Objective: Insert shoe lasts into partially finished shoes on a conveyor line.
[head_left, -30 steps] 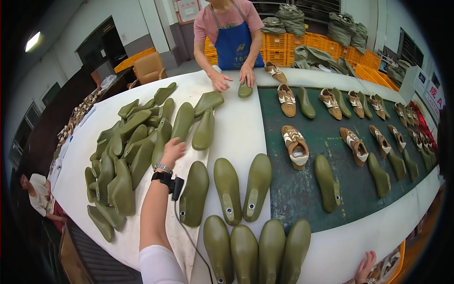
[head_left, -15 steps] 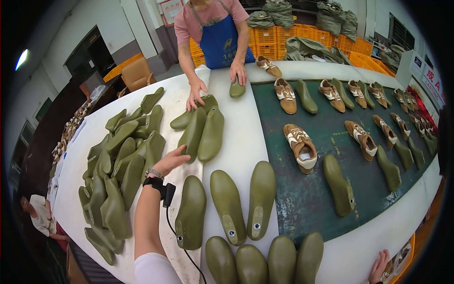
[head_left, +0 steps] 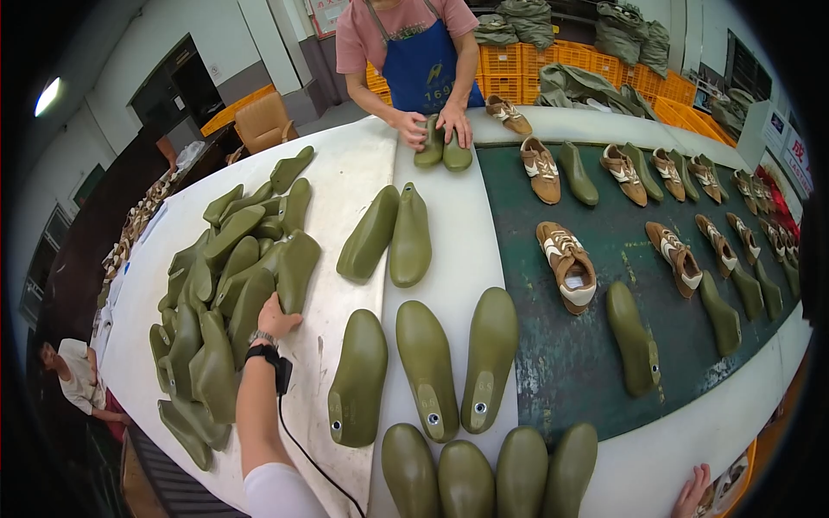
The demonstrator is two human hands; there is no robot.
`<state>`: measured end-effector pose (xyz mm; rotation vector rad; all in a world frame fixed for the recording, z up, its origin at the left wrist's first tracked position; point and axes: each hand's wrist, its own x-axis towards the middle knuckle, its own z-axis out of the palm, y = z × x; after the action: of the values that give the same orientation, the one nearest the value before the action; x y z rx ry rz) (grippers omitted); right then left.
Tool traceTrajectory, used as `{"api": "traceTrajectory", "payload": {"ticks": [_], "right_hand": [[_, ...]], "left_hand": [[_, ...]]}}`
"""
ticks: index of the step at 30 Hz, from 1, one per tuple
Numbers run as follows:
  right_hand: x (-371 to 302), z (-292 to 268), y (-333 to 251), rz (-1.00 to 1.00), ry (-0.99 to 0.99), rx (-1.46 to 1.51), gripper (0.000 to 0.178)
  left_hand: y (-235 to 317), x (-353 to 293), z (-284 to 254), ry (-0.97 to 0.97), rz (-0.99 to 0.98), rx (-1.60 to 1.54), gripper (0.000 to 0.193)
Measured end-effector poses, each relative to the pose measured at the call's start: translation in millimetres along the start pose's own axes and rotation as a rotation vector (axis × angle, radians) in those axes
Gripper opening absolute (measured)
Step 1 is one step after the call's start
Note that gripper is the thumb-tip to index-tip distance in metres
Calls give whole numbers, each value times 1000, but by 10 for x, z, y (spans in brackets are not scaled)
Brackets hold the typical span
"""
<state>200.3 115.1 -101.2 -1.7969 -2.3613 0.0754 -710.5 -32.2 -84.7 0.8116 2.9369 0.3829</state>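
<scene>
My left hand (head_left: 276, 320) is open at the right edge of a heap of olive-green shoe lasts (head_left: 226, 298). Its fingers touch the lower end of one shoe last (head_left: 298, 269), and the thumb points out to the right. A bracelet and a black wrist device with a cable are on that wrist. My right hand (head_left: 693, 490) is at the lower right edge, partly cut off, its fingers loosely apart with nothing seen in them. Between the heap and the green board lie a pair of shoe lasts (head_left: 410, 237), a single one (head_left: 358, 380) and more pairs nearer me.
Across the table a co-worker in a blue apron (head_left: 423, 69) has both hands on two shoe lasts (head_left: 443, 148). Brown-and-white sneakers (head_left: 566, 268) and lasts stand in rows on a green board (head_left: 561, 380). An orange crate (head_left: 743, 488) borders the right side.
My left hand has moved left and down from the middle pair of lasts to the heap. The co-worker's hand has moved a last away from behind that pair to stand beside another.
</scene>
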Motion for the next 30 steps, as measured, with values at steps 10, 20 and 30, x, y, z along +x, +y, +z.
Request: {"api": "traceTrajectory", "payload": {"ticks": [10,20,30], "right_hand": [[19,-16,-96,4,13,22,32],[-84,269,236,-86,162,65,33],[-55,328,182,-83,191,58,32]], "left_hand": [[-947,-1706,-395,104,328,382,63],[117,-1958,-101,63,87,-448,32],[-264,-1301,108,5,-195,-760,62]]}}
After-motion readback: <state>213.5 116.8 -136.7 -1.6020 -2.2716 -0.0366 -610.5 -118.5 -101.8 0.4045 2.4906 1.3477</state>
